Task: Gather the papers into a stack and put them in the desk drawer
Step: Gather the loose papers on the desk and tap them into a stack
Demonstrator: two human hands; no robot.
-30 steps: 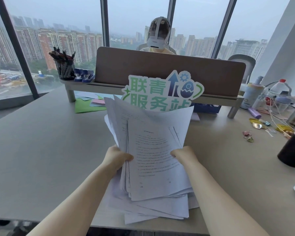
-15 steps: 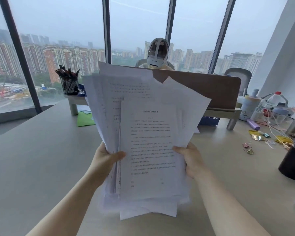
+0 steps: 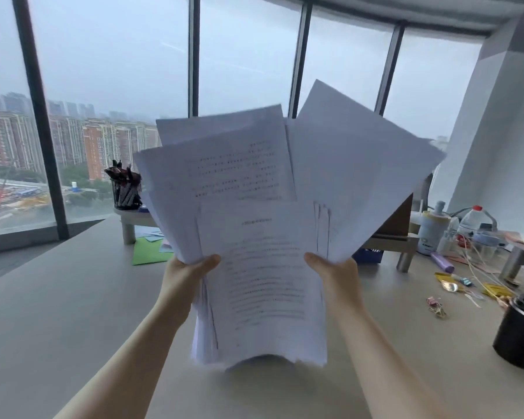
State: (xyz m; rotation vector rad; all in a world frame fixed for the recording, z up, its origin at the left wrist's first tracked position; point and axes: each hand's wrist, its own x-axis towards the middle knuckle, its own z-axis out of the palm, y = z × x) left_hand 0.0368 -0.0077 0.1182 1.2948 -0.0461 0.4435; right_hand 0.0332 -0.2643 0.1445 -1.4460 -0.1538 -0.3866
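Since the earlier frame: papers [image 3: 263,267] have risen higher and more upright in front of the windows, and the view has tilted up with them.
Papers: a thick, uneven bundle of printed sheets, held on end over the desk [image 3: 58,313]; lower edges look close to or brushing the desktop, I cannot tell which. Upper sheets fan out, one skewed far to the right.
Left hand [image 3: 185,273]: fingers closed on the bundle's left edge, thumb on the front sheet.
Right hand [image 3: 335,270]: fingers closed on the right edge, thumb in front likewise.
Handling: probably light but floppy and slick sheet to sheet; loose pages could slip or crease. Best held at both side edges around mid-height, grip eased while tapping the bottom edge square.
Progress: gathered, not yet squared; no drawer in view.
Surroundings: pen cup [image 3: 124,189] far left on a shelf, black cup [image 3: 521,331] to the right, well apart.
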